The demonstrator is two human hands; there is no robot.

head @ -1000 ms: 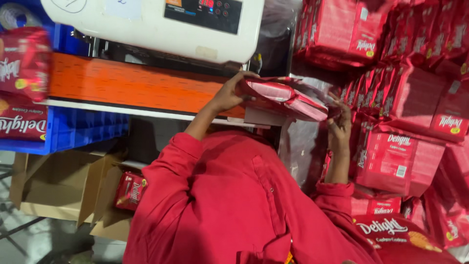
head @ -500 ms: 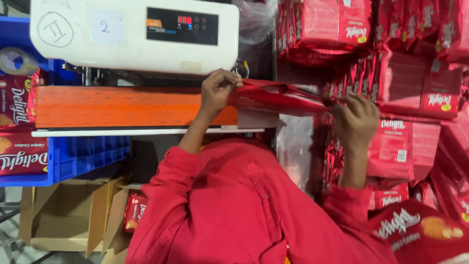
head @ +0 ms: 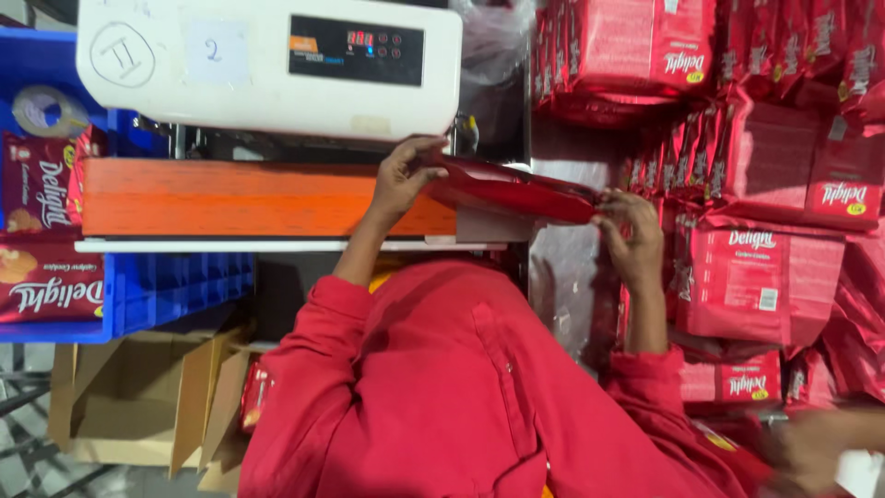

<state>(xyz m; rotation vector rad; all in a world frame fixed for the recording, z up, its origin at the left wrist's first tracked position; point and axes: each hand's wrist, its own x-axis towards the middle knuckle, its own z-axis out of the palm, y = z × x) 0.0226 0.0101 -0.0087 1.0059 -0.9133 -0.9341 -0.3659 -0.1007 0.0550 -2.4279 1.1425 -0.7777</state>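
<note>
A red snack packet is stretched edge-on between my two hands, in front of a white sealing machine. My left hand grips the packet's left end, just below the machine's body and over the right end of the orange conveyor belt. My right hand pinches the packet's right end with the fingertips. My red sleeves and shirt fill the lower middle of the view.
Stacks of red packets crowd the right side. A blue crate with more packets and a tape roll stands at the left, with open cardboard boxes below. Another person's blurred hand shows at the bottom right.
The packet, held tilted with its face showing, is now pulled flat and edge-on with its left end nearer the machine. A blurred hand has come in at the bottom right.
</note>
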